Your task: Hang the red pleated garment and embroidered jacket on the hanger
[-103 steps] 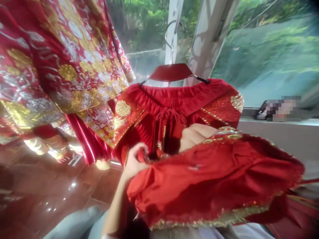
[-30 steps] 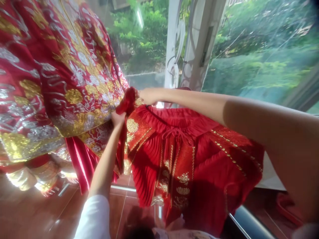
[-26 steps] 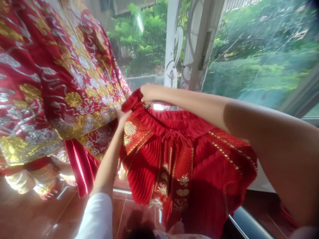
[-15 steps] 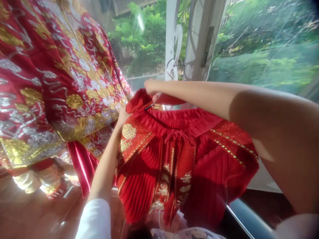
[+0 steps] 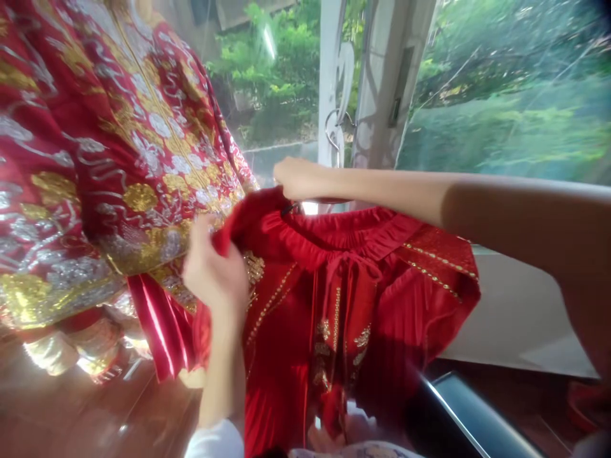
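Head view: both hands at the upper left of a hanging red garment [image 5: 277,375].
The right forearm hides most of the hanger [image 5: 329,130] except its hook; the garment's lower part fades into shadow. An embroidered costume [image 5: 138,146], cut off at left, stands just beside the left hand [image 5: 214,270]; floor [image 5: 62,420] stretches below. The right hand [image 5: 300,180] is clamped on the garment, fingertips hidden. The left, blurred, has thumb and fingers around cloth; whether they grip, I cannot tell.
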Available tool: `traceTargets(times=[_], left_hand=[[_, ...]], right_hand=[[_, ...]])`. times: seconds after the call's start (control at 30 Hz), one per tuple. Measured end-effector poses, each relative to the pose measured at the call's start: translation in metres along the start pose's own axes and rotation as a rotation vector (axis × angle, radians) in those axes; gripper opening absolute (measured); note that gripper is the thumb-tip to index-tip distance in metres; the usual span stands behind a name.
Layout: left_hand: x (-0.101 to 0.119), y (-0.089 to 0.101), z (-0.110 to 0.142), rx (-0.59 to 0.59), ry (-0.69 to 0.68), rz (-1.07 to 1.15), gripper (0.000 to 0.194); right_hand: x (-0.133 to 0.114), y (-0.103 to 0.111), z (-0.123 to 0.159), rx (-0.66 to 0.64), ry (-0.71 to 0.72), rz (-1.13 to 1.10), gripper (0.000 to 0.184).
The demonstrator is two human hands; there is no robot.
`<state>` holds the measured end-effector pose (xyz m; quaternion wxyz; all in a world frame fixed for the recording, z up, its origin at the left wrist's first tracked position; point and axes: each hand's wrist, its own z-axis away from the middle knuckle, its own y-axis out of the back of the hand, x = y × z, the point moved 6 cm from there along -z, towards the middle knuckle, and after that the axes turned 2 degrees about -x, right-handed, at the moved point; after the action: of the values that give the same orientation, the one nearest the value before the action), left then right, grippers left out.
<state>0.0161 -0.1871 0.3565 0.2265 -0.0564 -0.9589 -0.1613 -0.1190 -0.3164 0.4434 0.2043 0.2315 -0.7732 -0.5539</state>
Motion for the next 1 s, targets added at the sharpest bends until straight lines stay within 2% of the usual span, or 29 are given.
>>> traceTargets(times=[0.07, 0.13, 0.23, 0.3, 0.37, 0.47, 0.53, 0.6, 0.63, 0.67, 0.7, 0.73, 0.77, 0.8, 0.87, 0.93, 1.0], left_hand=[[0.021, -0.020, 0.043, -0.105, -0.105, 0.000, 0.037], [0.024, -0.051, 0.074, -0.236, -0.140, 0.059, 0.038], [0.008, -0.084, 0.087, -0.346, -0.064, 0.111, 0.033], [-0.002, -0.087, 0.082, -0.377, -0.003, 0.131, 0.030], [-0.003, -0.078, 0.075, -0.423, 0.024, 0.180, 0.028], [0.018, -0.057, 0.061, -0.562, -0.103, 0.287, 0.019], [0.036, -0.041, 0.037, -0.480, -0.243, 0.298, 0.022], [0.048, -0.037, 0.002, -0.297, -0.287, 0.258, 0.027], [0.053, -0.048, -0.015, -0.329, -0.285, 0.280, 0.027], [0.059, -0.067, -0.028, -0.481, -0.296, 0.339, 0.023], [0.066, -0.091, -0.034, -0.699, -0.297, 0.417, 0.018], [0.070, -0.110, -0.038, -0.864, -0.282, 0.474, 0.018], [0.073, -0.125, -0.041, -0.957, -0.263, 0.508, 0.018], [0.074, -0.135, -0.043, -0.998, -0.244, 0.530, 0.020], [0.073, -0.143, -0.044, -0.955, -0.201, 0.563, 0.022], [0.070, -0.143, -0.041, -0.924, -0.156, 0.619, 0.021], [0.067, -0.140, -0.039, -0.929, -0.114, 0.656, 0.020]], right_hand=[[-0.002, -0.001, 0.005, -0.005, -0.025, 0.020, 0.038], [-0.004, -0.002, 0.006, -0.012, -0.023, -0.001, 0.038], [-0.002, 0.000, 0.007, -0.025, -0.037, 0.042, 0.038], [0.002, 0.000, 0.010, -0.057, -0.034, 0.132, 0.035], [0.006, -0.001, 0.015, -0.100, -0.004, 0.187, 0.031], [0.011, -0.004, 0.021, -0.152, 0.035, 0.152, 0.030], [0.013, -0.005, 0.023, -0.145, 0.042, 0.103, 0.031], [0.014, -0.003, 0.022, -0.103, 0.035, 0.058, 0.033], [0.014, -0.002, 0.021, -0.076, 0.030, 0.037, 0.034], [0.015, -0.002, 0.019, -0.053, 0.024, 0.019, 0.034], [0.015, -0.002, 0.018, -0.033, 0.019, 0.007, 0.033], [0.015, -0.003, 0.018, -0.017, 0.011, 0.002, 0.032], [0.015, -0.004, 0.019, 0.001, 0.003, 0.007, 0.031], [0.015, -0.004, 0.022, 0.022, 0.000, 0.027, 0.029], [0.016, -0.003, 0.035, 0.089, 0.031, 0.094, 0.028], [0.020, 0.005, 0.061, 0.223, 0.104, 0.143, 0.030], [0.040, 0.018, 0.093, 0.405, 0.084, 0.108, 0.034]])
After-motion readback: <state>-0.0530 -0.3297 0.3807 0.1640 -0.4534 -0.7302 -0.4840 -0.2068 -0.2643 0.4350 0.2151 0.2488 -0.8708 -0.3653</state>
